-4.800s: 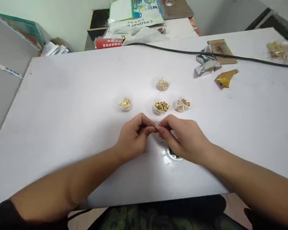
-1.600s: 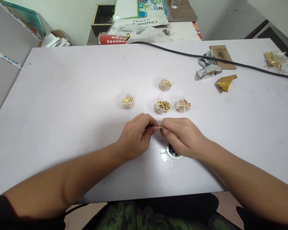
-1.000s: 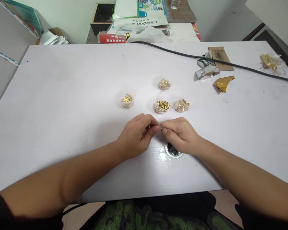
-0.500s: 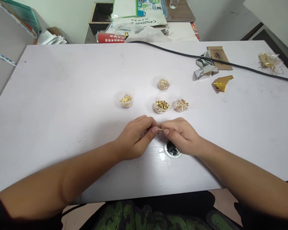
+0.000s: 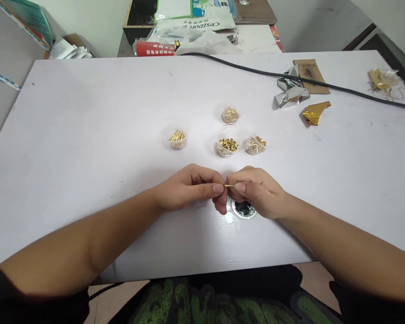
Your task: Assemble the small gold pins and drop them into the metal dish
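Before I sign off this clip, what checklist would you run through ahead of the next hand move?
1. Left hand pinching the gold pin: ok.
2. Right hand gripping its other end: ok.
3. Both pin ends visible: not ok, hidden in the grips.
4. Clear cups away from the hands: ok.
5. Black cable away from the hands: ok.
6. Pin firmly held: cannot tell.

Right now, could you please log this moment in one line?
left hand: holds one end of gold piece | right hand: holds other end | table: four tubs beyond hands, silver-rimmed disc near right hand
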### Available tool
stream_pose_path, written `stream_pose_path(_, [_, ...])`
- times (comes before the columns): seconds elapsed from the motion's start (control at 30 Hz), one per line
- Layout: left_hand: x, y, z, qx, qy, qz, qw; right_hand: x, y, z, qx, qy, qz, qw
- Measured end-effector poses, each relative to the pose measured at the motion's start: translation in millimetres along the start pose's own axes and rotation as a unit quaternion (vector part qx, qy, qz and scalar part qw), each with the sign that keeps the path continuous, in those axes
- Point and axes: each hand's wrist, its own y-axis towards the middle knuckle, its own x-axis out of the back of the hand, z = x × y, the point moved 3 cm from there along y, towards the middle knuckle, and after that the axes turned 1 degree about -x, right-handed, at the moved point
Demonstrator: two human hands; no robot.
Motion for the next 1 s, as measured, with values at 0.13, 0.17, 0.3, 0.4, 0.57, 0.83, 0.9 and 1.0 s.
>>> stream_pose_path(0.13, [-0.7,-1.5,1.1,0.015,-0.035,0.029,0.999,-5.2,-0.4,1.1,-0.012,-0.003,0.021,1.000])
stream_pose_path(0.17, [-0.9,-1.8,1.3,0.021,-0.040,0.037,0.998,-6.7,-0.5,1.5,-0.010,0.000,0.029,1.000])
stream_pose_path(0.3, [-1.1,-2.6,1.1,0.028,-0.043,0.052,0.997,-9.2,-1.4,1.5,-0.008,0.016,0.023,1.000])
stream_pose_path(0.4, [-0.5,-2.7,0.8,0.032,-0.032,0.044,0.998,-9.8,-1.9,0.8,-0.015,0.029,0.022,0.999])
stream_pose_path(0.57, [0.2,-2.9,0.8,0.038,-0.019,0.043,0.998,-11.3,-2.2,-0.7,-0.035,0.087,0.021,0.995])
stream_pose_path(0.83, [0.1,-3.3,0.5,0.040,-0.011,0.052,0.998,-13.4,-3.0,-1.5,-0.044,0.136,0.018,0.990])
stream_pose_path(0.9, [0.0,-3.2,0.5,0.039,-0.011,0.051,0.998,-13.6,-2.7,-0.7,-0.037,0.127,0.020,0.991])
stream_pose_path(1.0, [0.6,-3.3,1.2,0.049,-0.005,0.041,0.998,-13.6,-2.5,0.0,-0.030,0.108,0.021,0.993])
